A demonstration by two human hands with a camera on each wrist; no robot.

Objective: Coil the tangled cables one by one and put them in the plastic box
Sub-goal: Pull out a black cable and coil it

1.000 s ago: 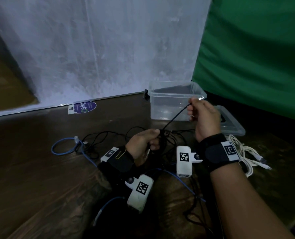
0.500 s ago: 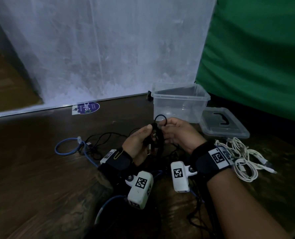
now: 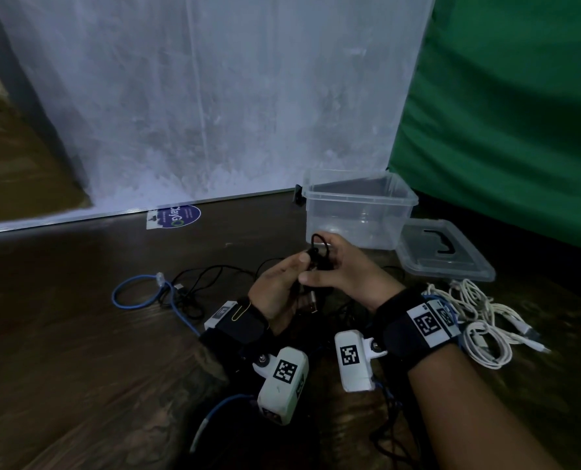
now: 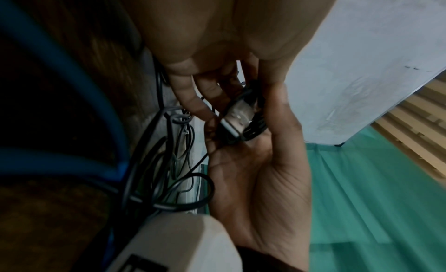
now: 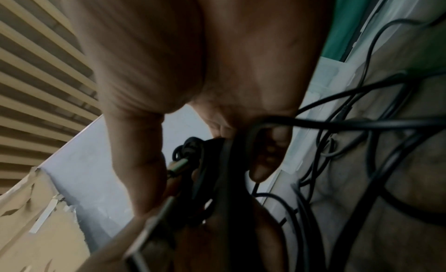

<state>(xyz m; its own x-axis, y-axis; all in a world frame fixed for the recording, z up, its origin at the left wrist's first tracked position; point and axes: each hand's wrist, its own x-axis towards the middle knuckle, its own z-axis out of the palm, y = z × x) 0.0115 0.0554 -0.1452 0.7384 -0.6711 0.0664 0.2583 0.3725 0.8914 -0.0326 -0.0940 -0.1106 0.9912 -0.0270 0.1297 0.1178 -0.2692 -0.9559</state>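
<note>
A black cable (image 3: 318, 256) is bunched into a small coil between both hands, a little above the table and just in front of the clear plastic box (image 3: 360, 212). My left hand (image 3: 282, 283) grips the coil from the left, and my right hand (image 3: 336, 269) pinches it from the right. A loop sticks up above the fingers. In the left wrist view the cable's silver USB plug (image 4: 237, 118) lies against the right hand's fingers. The right wrist view shows the black cable (image 5: 200, 161) bundle held between thumb and fingers. The box looks empty.
The box's lid (image 3: 443, 251) lies to the right of the box. A white cable bundle (image 3: 482, 320) lies right of my right wrist. A blue network cable (image 3: 140, 293) and loose black cables (image 3: 201, 283) lie at left on the dark wooden table.
My right hand came down from holding the cable's end stretched up by the box and joined my left hand. The cable is now wound into a small coil between both hands.
</note>
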